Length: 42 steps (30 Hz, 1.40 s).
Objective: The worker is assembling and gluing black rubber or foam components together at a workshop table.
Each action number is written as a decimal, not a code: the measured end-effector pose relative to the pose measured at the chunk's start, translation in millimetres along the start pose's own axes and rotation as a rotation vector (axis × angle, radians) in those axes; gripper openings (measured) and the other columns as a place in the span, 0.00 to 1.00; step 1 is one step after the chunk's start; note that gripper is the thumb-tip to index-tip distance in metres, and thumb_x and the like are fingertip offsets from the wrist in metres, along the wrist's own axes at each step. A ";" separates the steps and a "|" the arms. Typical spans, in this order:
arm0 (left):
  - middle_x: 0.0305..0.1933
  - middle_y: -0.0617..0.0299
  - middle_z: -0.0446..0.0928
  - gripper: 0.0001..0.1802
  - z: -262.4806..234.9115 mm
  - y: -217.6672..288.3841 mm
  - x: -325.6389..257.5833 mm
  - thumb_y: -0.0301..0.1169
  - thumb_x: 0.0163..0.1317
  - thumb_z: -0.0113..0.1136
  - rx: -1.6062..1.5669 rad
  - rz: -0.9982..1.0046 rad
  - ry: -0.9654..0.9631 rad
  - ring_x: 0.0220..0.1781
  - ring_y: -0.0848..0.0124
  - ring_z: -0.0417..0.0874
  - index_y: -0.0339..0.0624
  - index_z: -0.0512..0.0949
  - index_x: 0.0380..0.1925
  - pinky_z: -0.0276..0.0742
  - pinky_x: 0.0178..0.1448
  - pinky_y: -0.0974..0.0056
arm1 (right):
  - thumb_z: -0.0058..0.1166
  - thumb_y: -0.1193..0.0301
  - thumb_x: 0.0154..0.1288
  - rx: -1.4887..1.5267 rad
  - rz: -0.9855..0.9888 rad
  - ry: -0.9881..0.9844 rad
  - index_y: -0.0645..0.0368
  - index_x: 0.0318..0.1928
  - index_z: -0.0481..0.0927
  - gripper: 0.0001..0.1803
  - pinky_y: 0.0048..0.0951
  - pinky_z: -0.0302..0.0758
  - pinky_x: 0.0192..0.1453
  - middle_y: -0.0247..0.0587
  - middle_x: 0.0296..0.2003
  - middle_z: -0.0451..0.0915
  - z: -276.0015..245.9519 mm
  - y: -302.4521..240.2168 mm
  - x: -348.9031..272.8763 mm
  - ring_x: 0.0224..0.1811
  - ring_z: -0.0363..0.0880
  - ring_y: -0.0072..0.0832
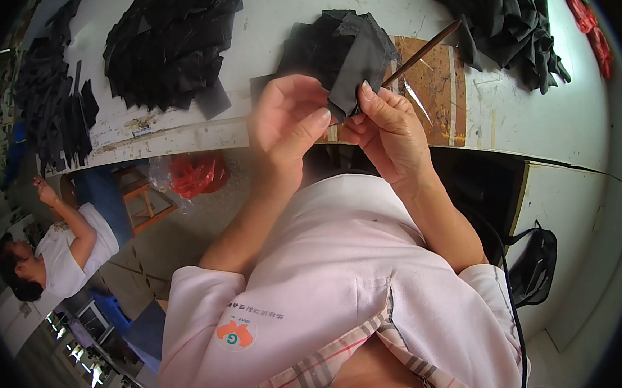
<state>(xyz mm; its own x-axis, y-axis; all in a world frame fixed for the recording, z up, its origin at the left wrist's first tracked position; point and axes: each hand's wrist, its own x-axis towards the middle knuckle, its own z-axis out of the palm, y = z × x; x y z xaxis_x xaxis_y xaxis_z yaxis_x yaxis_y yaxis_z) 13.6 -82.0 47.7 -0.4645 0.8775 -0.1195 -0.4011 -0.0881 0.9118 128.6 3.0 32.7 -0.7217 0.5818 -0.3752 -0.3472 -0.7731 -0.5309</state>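
A folded black fabric piece [353, 68] is held up over the table's near edge, between both hands. My left hand [290, 120] is slightly blurred and pinches its lower left corner between thumb and fingers. My right hand [395, 123] grips the lower right edge, the thumb lying on top of the cloth. Right behind the held piece lies a small pile of black fabric pieces [301, 50], partly hidden by it. Beside my right hand, a slim dark brown stick [427, 50] slants up to the right above a brown board [445, 98].
Heaps of black fabric pieces lie on the white table [262, 10]: a large heap [171, 45], one at far left [52, 97], one at right [501, 29]. Another person [76, 239] sits at left near a red plastic bag [198, 174]. A black bag [536, 265] hangs at right.
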 end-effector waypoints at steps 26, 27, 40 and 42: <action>0.27 0.64 0.75 0.05 -3.5 -12.4 6.4 0.19 0.53 0.54 0.423 0.139 0.162 0.24 0.81 0.73 0.32 0.73 0.32 0.69 0.30 0.78 | 0.57 0.64 0.53 -2.053 -0.645 0.314 0.64 0.26 0.73 0.14 0.25 0.70 0.25 0.41 0.24 0.72 -13.3 -8.0 0.9 0.22 0.73 0.28; 0.26 0.65 0.74 0.04 -7.3 -12.2 6.3 0.19 0.54 0.54 0.495 0.159 0.161 0.25 0.83 0.72 0.32 0.73 0.31 0.69 0.30 0.79 | 0.58 0.64 0.51 -1.698 -0.661 0.228 0.65 0.28 0.73 0.15 0.24 0.71 0.26 0.40 0.25 0.72 -4.5 -15.3 -5.7 0.24 0.74 0.27; 0.20 0.62 0.72 0.04 11.7 -14.3 11.0 0.18 0.50 0.54 0.279 -0.027 0.322 0.16 0.77 0.70 0.37 0.72 0.26 0.63 0.17 0.74 | 0.55 0.80 0.42 -1.680 -1.034 0.086 0.63 0.27 0.75 0.07 0.32 0.71 0.23 0.40 0.22 0.71 -4.4 10.8 19.8 0.20 0.73 0.36; 0.22 0.62 0.72 0.06 -2.2 -10.1 15.8 0.18 0.50 0.53 0.128 -0.105 0.277 0.15 0.80 0.67 0.37 0.71 0.29 0.60 0.16 0.77 | 0.55 0.80 0.42 -1.397 -0.879 0.106 0.64 0.27 0.75 0.07 0.29 0.71 0.23 0.43 0.22 0.72 -5.5 9.5 21.0 0.20 0.73 0.34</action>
<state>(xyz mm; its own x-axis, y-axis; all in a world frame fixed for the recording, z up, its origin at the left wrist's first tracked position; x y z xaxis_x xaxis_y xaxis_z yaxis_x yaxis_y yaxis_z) 8.6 -68.3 35.7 -0.6299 0.7157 -0.3016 -0.3639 0.0710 0.9287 113.4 9.3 15.6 -0.5460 0.7495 0.3744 0.2137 0.5567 -0.8027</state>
